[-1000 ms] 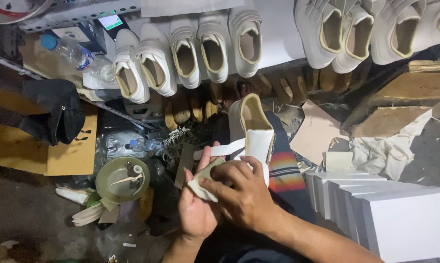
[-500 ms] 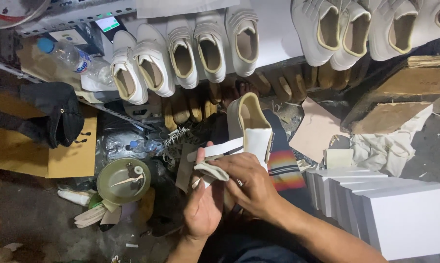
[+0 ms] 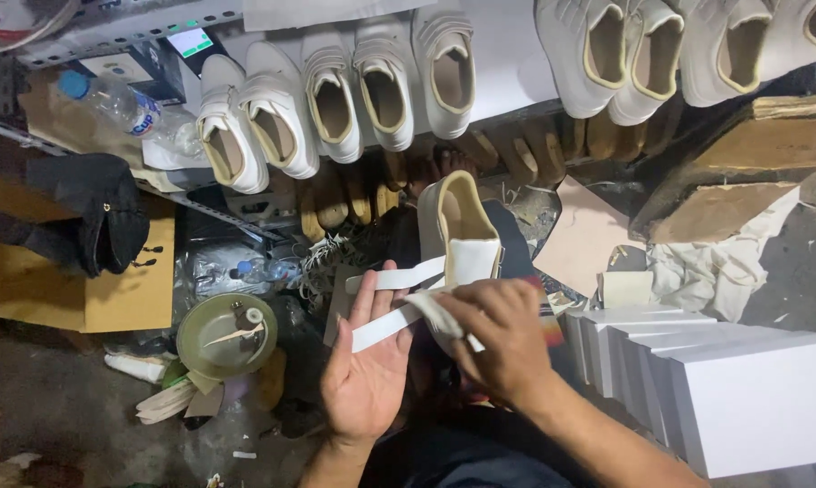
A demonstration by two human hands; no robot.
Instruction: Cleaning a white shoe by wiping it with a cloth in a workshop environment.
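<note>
Head view: the left hand has opened since a moment ago, its fingers now spread flat under two white straps. The right hand has moved over the white shoe, its fingers pressed together on a cloth just below the shoe's opening. A glue tin sits left of the spread fingers.

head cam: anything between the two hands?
Yes: white shoe straps cross the left hand palm, the right hand presses a cloth onto them. Head view.
</note>
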